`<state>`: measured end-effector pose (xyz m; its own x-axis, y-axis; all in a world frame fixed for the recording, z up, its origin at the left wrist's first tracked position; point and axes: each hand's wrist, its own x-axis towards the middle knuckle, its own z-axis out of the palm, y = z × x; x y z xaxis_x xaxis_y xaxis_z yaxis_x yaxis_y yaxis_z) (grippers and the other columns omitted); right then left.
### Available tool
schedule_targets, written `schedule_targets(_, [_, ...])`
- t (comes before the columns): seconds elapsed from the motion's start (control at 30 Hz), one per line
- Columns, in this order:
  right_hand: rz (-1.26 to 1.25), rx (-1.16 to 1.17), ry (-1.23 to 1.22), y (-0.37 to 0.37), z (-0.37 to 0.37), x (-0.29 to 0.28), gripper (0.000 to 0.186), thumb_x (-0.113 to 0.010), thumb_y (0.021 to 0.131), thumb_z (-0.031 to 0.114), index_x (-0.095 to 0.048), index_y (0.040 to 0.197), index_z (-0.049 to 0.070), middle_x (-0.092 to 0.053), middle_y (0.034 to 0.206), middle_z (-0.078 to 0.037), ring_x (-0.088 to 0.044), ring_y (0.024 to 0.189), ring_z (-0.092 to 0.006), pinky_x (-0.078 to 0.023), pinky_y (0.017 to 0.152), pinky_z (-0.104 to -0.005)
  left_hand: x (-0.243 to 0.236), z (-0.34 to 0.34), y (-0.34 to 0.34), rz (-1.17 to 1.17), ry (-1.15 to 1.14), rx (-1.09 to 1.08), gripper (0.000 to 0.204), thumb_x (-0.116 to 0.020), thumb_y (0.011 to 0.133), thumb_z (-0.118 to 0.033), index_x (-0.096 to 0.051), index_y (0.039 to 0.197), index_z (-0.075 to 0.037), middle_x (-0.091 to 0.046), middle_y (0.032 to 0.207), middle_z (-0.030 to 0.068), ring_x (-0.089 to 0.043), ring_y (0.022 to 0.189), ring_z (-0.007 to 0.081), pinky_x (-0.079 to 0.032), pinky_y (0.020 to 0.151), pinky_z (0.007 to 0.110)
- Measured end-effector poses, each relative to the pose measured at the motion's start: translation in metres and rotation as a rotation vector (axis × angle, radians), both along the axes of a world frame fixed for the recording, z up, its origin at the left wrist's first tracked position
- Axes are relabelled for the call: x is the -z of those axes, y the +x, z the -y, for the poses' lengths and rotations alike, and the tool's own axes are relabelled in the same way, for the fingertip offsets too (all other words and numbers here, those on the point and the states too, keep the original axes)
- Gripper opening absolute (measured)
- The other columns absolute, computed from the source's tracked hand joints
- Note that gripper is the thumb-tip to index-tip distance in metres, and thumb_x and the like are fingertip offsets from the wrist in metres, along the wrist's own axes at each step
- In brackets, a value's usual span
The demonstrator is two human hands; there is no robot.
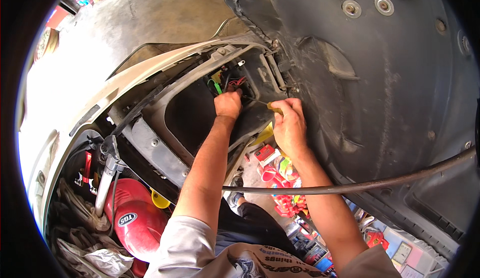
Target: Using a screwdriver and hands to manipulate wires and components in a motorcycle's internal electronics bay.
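Note:
My right hand [290,125] grips a screwdriver [275,108] by its yellowish handle. Its thin shaft points left, toward my left hand [229,104]. That hand is closed at the far end of the scooter's dark underseat compartment [187,123]; whatever lies between its fingers is hidden. Just beyond those fingers are red wires [237,82] and a bright green piece [217,86] in an opening of the compartment. The underside of the raised black seat [365,78] fills the right of the view, close beside my right hand.
A dark hose or cable [350,188] crosses over my right forearm. At lower left are a red rounded tank [135,218], a silver tube [105,185] and crumpled plastic [110,260]. Red and yellow packages [287,188] lie below, between my arms. Pale body panels [125,83] edge the compartment.

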<state>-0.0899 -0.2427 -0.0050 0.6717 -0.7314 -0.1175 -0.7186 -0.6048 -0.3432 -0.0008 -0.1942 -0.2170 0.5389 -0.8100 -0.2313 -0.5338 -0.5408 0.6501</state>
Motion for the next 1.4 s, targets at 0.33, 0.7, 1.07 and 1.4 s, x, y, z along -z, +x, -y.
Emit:
schedule_targets(0.33, [0.051,0.030,0.072,0.003,-0.003,0.012,0.029,-0.053,0.075,-0.013,-0.062,0.097,0.003,-0.058,0.097,-0.013,-0.059,0.092,-0.0308,-0.048,0.084,-0.0349,0.002,0.007,0.000,0.007,0.078,0.058,0.016,-0.052,0.086,-0.019,-0.067,0.087,-0.015,-0.068,0.088,0.0109,-0.068,0.073,0.0313,-0.054,0.064,0.044])
schedule_targets(0.7, [0.135,0.084,0.104,-0.003,0.001,0.020,0.028,-0.053,0.076,-0.015,-0.062,0.096,0.003,-0.058,0.096,-0.013,-0.060,0.092,-0.0302,-0.048,0.083,-0.0342,0.007,0.007,-0.003,0.075,0.049,0.054,0.016,-0.052,0.085,-0.019,-0.067,0.085,-0.014,-0.067,0.087,0.0103,-0.068,0.070,0.0306,-0.054,0.060,0.044])
schedule_targets(1.07, [0.134,0.102,0.134,0.000,0.001,0.016,0.030,-0.052,0.074,-0.016,-0.061,0.095,0.003,-0.058,0.095,-0.013,-0.060,0.091,-0.0309,-0.049,0.082,-0.0350,0.003,0.007,-0.002,0.096,0.038,0.048,0.018,-0.051,0.086,-0.020,-0.067,0.084,-0.014,-0.067,0.087,0.0104,-0.068,0.069,0.0304,-0.054,0.060,0.043])
schedule_targets(1.4, [0.123,0.043,0.059,-0.005,0.000,0.027,0.036,-0.050,0.068,-0.017,-0.059,0.096,0.004,-0.056,0.098,-0.014,-0.059,0.088,-0.0328,-0.049,0.077,-0.0381,0.007,0.011,-0.004,0.101,0.079,0.066,0.022,-0.049,0.089,-0.023,-0.068,0.083,-0.013,-0.069,0.084,0.0105,-0.069,0.070,0.0299,-0.054,0.060,0.043])
